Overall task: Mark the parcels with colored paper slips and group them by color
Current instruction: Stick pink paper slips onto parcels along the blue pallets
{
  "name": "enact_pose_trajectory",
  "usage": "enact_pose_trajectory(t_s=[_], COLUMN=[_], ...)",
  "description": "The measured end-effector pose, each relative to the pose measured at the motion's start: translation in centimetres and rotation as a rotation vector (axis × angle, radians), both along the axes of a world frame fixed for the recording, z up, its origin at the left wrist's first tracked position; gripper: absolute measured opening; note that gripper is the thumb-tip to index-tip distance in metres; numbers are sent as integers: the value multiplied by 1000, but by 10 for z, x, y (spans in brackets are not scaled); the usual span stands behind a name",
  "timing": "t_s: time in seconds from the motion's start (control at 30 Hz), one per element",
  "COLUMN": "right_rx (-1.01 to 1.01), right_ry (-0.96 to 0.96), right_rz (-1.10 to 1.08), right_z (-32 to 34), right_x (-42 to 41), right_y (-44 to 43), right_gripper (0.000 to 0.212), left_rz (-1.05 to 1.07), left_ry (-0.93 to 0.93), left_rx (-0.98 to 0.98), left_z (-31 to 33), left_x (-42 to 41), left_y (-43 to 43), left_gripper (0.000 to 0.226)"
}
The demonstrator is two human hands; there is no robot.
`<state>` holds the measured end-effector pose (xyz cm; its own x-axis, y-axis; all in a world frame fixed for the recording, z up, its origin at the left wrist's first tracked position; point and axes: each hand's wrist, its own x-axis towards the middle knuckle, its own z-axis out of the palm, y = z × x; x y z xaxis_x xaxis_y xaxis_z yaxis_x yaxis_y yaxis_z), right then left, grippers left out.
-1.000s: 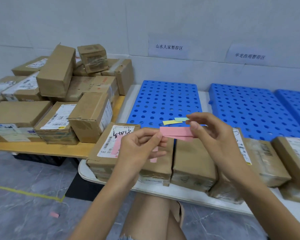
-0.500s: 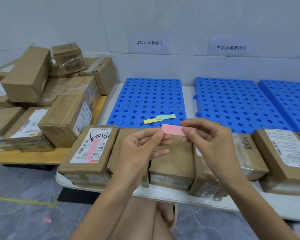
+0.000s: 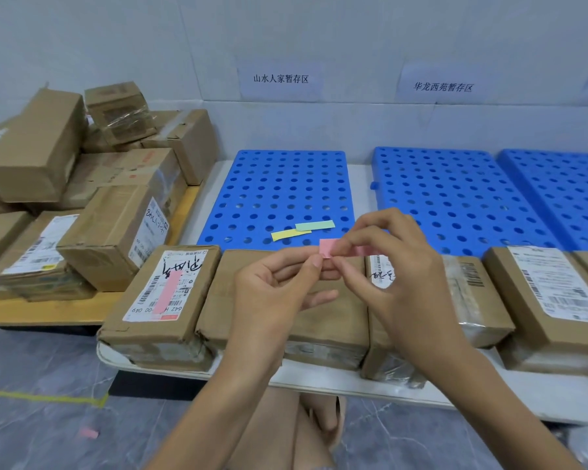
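Both hands meet over a row of brown parcels along the white table's front edge. My left hand point(image 3: 275, 290) and my right hand point(image 3: 391, 266) pinch a pink paper slip point(image 3: 328, 247) between fingertips above the second parcel point(image 3: 323, 320). The leftmost parcel point(image 3: 160, 300) carries a pink slip point(image 3: 167, 293) stuck on its label. A yellow slip point(image 3: 291, 234) and a green slip point(image 3: 314, 226) lie on the left blue perforated board point(image 3: 286, 188). More parcels point(image 3: 550, 300) sit to the right.
A heap of cardboard boxes point(image 3: 82, 184) fills a wooden platform point(image 3: 48, 310) on the left. Two more blue boards point(image 3: 455, 198) lie right, under paper wall signs point(image 3: 280, 79). The white table point(image 3: 353, 385) edge runs in front. A pink scrap point(image 3: 89, 433) lies on the floor.
My hands have drawn closer together; less of the pink slip shows between the fingers. The camera view shifted right and slightly down, so the box pile sits further left.
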<state>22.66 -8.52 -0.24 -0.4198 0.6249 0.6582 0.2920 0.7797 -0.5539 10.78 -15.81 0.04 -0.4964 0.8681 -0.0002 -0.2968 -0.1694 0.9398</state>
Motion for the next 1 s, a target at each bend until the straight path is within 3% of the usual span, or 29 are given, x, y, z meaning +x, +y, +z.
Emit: enact_pose_trajectory(t_s=[0.33,0.53,0.8,1.0], right_rx=[-146,-175,-357,-465], right_ry=[21,21,58,75], right_rz=[60,145,236,321], right_z=[8,8,11,20], right_x=[-8,-12,-17,-16], right_y=[-6,-10,-9,-10], right_gripper=[3,22,11,19], left_rz=[4,43,26,1], left_ry=[72,127,109,102], left_rx=[29,37,8,17], left_z=[3,1,3,6], left_x=[-2,-11,-20,-22], left_y=[-5,-8,-12,-18], left_gripper=[9,4,16,15])
